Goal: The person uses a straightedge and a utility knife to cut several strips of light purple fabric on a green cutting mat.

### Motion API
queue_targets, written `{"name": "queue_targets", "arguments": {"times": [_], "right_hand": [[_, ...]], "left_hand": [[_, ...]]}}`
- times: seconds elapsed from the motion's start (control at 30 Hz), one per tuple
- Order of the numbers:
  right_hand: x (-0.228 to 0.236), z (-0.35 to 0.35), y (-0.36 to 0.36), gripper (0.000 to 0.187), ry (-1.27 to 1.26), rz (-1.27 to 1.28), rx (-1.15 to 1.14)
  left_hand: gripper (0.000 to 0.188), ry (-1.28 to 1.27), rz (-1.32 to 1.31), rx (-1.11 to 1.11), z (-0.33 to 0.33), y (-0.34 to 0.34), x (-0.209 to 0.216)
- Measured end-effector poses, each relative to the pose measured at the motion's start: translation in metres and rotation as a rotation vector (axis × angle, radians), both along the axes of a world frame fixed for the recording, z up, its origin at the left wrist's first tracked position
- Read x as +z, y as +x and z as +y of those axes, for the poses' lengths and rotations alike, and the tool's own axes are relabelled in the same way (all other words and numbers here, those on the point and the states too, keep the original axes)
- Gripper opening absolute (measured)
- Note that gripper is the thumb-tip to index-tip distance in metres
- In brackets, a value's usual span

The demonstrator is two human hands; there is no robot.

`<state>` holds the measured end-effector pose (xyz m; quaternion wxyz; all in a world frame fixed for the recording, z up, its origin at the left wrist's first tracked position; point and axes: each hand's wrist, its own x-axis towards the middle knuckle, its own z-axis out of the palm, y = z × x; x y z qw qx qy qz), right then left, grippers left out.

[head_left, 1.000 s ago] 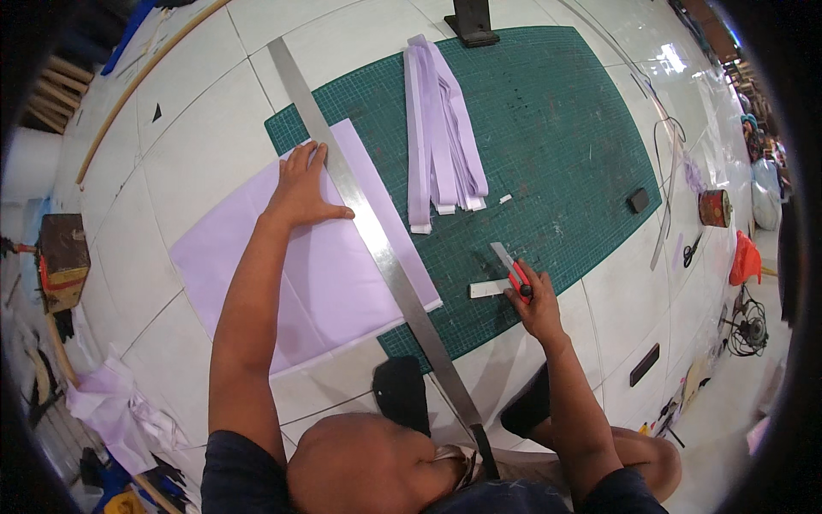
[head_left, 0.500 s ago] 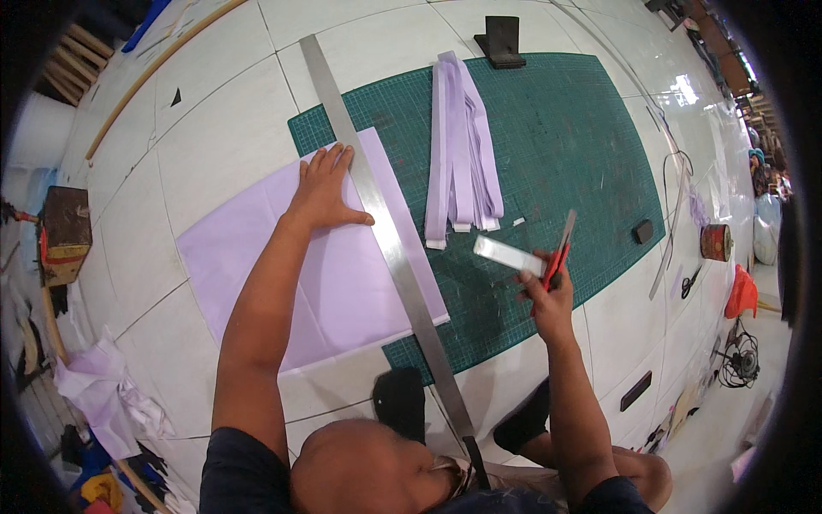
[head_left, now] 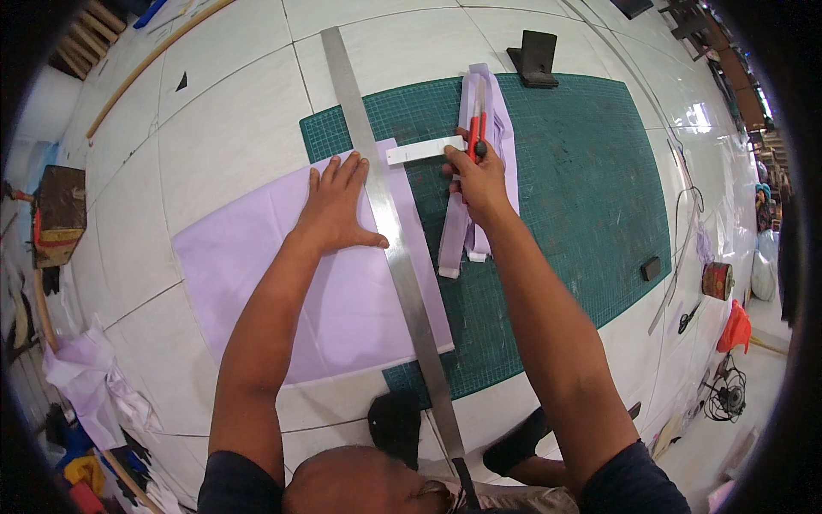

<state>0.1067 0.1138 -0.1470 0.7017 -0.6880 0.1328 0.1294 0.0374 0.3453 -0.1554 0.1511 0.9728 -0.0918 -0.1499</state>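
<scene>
A folded piece of lilac fabric (head_left: 248, 240) lies partly on the green cutting mat (head_left: 591, 206), with a long metal ruler (head_left: 404, 283) across it near its right edge. My left hand (head_left: 336, 210) is spread flat on the fabric, fingertips and thumb against the ruler. In my right hand (head_left: 481, 182) are a short white ruler (head_left: 419, 152) and a red utility knife (head_left: 477, 124), its blade pointing away from me. The short ruler's left end rests over the fabric's margin beside the long ruler. Beneath my right hand lies a bundle of lilac strips (head_left: 454, 244), partly hidden.
A black angled metal block (head_left: 536, 60) stands at the mat's far edge. A small dark block (head_left: 651, 269) sits at its right. Beyond are a round tin (head_left: 717, 280) and scissors (head_left: 687, 321). My dark-socked foot (head_left: 396, 428) is near the ruler's lower end.
My right hand has moved left and away from me, bringing the short ruler to the fabric's edge with the knife still held. My left hand stays on the long ruler.
</scene>
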Motion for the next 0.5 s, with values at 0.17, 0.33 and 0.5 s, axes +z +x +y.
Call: {"name": "queue_targets", "arguments": {"times": [0.17,0.33,0.5], "right_hand": [[-0.019,0.018,0.020,0.037,-0.112,0.064,0.010],[-0.036,0.012,0.032,0.030,-0.237,0.015,0.044],[-0.029,0.019,0.022,0.029,-0.197,0.009,0.015]], "left_hand": [[0.134,0.005,-0.021,0.007,0.001,-0.002,-0.002],[0.135,-0.013,0.030,0.014,-0.002,0.001,0.006],[0.132,0.007,0.014,0.019,0.000,0.000,0.004]]}}
